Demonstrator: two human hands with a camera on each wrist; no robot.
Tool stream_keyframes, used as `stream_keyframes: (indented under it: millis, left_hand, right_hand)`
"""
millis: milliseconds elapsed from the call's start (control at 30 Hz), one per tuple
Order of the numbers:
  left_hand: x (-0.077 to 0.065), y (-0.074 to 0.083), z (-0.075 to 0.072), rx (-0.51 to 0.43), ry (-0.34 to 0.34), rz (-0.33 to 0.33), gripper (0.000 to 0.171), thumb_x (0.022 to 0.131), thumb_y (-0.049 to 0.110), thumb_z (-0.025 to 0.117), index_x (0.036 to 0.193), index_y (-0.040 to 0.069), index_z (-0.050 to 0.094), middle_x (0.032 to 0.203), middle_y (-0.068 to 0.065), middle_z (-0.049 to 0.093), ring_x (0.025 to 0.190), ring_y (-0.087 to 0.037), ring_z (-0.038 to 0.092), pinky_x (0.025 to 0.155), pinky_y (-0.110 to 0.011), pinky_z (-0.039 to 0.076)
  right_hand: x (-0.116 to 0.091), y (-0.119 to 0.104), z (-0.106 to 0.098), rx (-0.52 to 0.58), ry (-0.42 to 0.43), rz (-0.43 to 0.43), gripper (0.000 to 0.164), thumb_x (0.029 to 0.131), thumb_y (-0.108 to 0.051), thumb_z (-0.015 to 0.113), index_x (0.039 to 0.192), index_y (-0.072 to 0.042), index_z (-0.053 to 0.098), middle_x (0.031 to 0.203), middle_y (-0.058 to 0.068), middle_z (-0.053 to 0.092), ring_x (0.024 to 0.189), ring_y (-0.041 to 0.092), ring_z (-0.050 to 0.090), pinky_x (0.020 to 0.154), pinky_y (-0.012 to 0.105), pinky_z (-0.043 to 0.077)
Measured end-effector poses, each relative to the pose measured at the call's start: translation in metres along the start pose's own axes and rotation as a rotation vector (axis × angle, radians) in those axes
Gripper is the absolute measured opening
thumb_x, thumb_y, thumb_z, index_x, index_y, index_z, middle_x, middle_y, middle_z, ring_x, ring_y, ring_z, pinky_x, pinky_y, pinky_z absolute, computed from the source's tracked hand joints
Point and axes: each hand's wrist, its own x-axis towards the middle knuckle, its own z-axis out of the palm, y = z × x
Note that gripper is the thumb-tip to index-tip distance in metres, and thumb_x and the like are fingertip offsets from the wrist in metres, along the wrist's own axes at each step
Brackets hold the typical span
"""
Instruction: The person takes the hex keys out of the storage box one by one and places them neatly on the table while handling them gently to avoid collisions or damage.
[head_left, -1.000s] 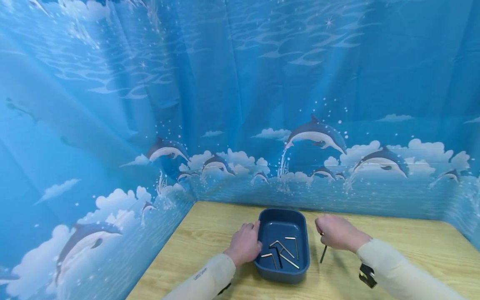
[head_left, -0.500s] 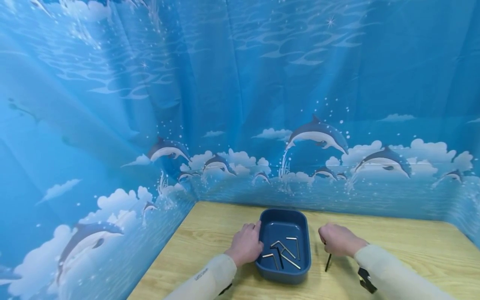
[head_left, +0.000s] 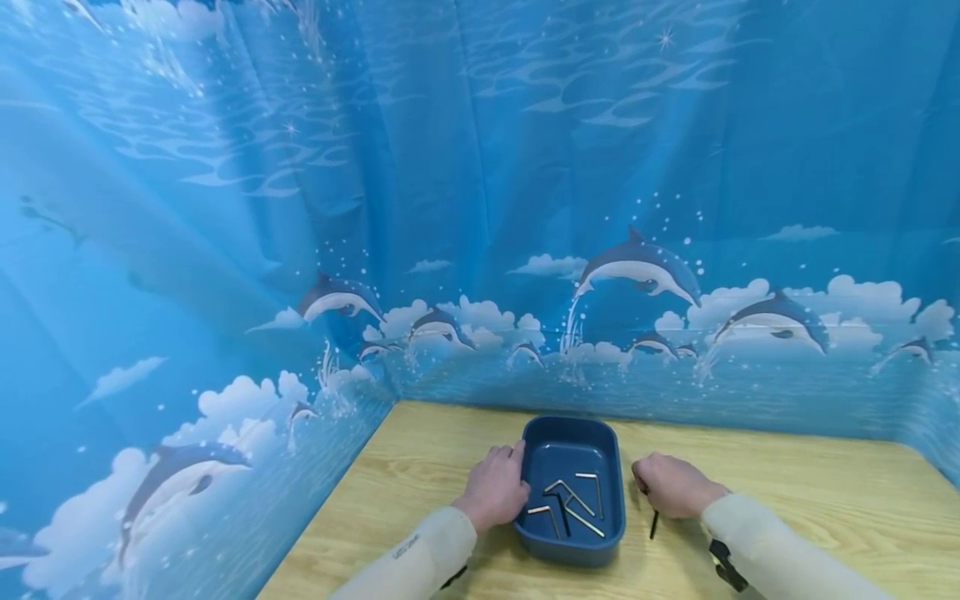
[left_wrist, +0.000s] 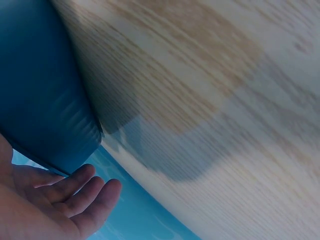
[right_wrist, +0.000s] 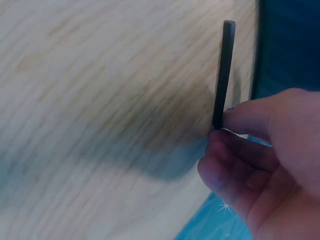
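Observation:
A dark blue rectangular bin (head_left: 567,550) stands on the wooden table. At its left side my left hand (head_left: 495,487) rests against the rim with relaxed fingers; in the left wrist view, loosely bent fingers (left_wrist: 95,200) lie close to the rim. Inside the bin lie several brass-coloured hex keys (head_left: 588,521) and a black one (head_left: 562,514). To the right of the bin, my right hand (head_left: 671,486) pinches a black hex key (right_wrist: 224,75) between thumb and fingertips. Its long straight arm sticks out toward me; its other end is hidden in the hand.
A pale wood-grain table (head_left: 795,492) runs back to a blue curtain (head_left: 480,208) printed with dolphins and clouds, which also encloses the left and right sides. The bin stands near the table's back edge, between my hands.
My right hand first moved slightly right and toward me with the black hex key, then drifted back a little left. My left hand and the bin have stayed in place.

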Motion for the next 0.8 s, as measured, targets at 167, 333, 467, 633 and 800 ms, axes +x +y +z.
stream_keyframes:
  millis: [167, 333, 467, 633, 800]
  left_hand:
    - [0.0, -0.001, 0.001, 0.005, 0.018, 0.011, 0.063, 0.089, 0.022, 0.065, 0.148, 0.006, 0.048, 0.131, -0.013, 0.063, 0.123, -0.028, 0.058, 0.092, -0.045, 0.054]
    - [0.001, -0.001, 0.0, 0.008, 0.011, 0.004, 0.063, 0.09, 0.023, 0.064, 0.149, 0.007, 0.047, 0.133, -0.013, 0.062, 0.124, -0.028, 0.057, 0.093, -0.045, 0.054]
    - [0.002, 0.0, 0.0, 0.004, 0.011, 0.003, 0.062, 0.091, 0.024, 0.064, 0.149, 0.007, 0.047, 0.133, -0.013, 0.062, 0.123, -0.028, 0.057, 0.093, -0.045, 0.054]
    - [0.002, 0.0, 0.0, -0.01, -0.008, -0.006, 0.062, 0.092, 0.025, 0.063, 0.15, 0.008, 0.046, 0.135, -0.012, 0.061, 0.125, -0.028, 0.056, 0.095, -0.045, 0.053]
    - [0.001, 0.001, 0.0, -0.02, -0.012, -0.01, 0.062, 0.093, 0.024, 0.063, 0.15, 0.007, 0.046, 0.135, -0.013, 0.06, 0.126, -0.028, 0.056, 0.097, -0.045, 0.053]
  right_hand:
    - [0.001, -0.002, 0.001, 0.029, 0.0, 0.039, 0.024, 0.085, 0.001, 0.065, 0.069, -0.014, 0.056, 0.061, -0.008, 0.049, 0.054, 0.007, 0.042, 0.051, 0.028, 0.038]
    - [-0.003, -0.01, -0.002, 0.026, 0.008, 0.191, 0.025, 0.076, 0.0, 0.067, 0.063, -0.013, 0.05, 0.055, -0.003, 0.045, 0.051, 0.014, 0.04, 0.049, 0.033, 0.036]
    - [-0.004, -0.014, -0.002, 0.038, 0.032, 0.208, 0.029, 0.072, 0.007, 0.061, 0.057, -0.013, 0.045, 0.052, -0.003, 0.042, 0.05, 0.014, 0.036, 0.048, 0.032, 0.035]
    - [-0.001, -0.015, 0.001, 0.032, 0.035, 0.203, 0.03, 0.072, 0.014, 0.054, 0.059, -0.012, 0.047, 0.056, -0.001, 0.048, 0.054, 0.015, 0.041, 0.05, 0.033, 0.041]
    - [0.003, -0.015, 0.004, 0.016, 0.055, 0.191, 0.029, 0.072, 0.015, 0.054, 0.061, -0.011, 0.05, 0.058, 0.001, 0.053, 0.055, 0.016, 0.047, 0.051, 0.034, 0.045]
